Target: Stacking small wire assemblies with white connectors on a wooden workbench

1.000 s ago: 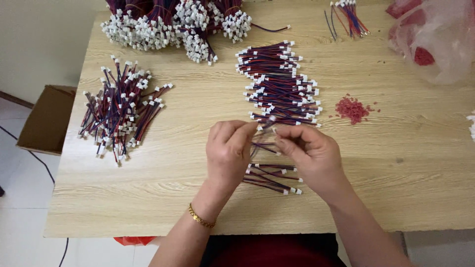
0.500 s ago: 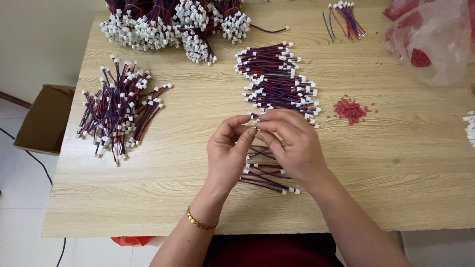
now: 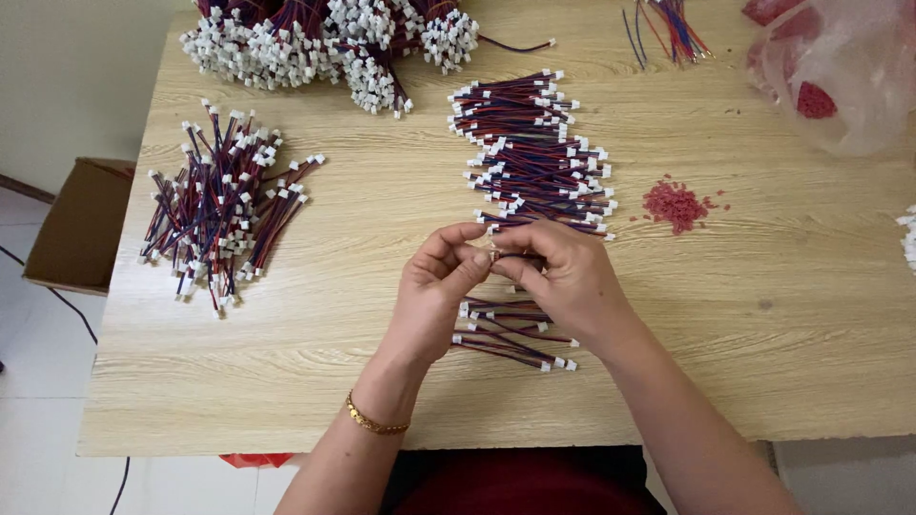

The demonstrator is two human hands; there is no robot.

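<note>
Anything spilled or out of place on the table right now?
Yes: a small heap of red bits lies loose on the wooden table, with a few strays scattered beside it, left of the clear plastic bag holding more red pieces.

A clear plastic bag (image 3: 840, 72) with red contents lies crumpled at the table's far right corner. A brown cardboard box (image 3: 76, 224) sits on the floor left of the table.

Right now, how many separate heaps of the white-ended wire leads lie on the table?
4: a big heap at the far edge, a loose pile at left, a long stack in the middle, a few under the hands, partly hidden.
</note>
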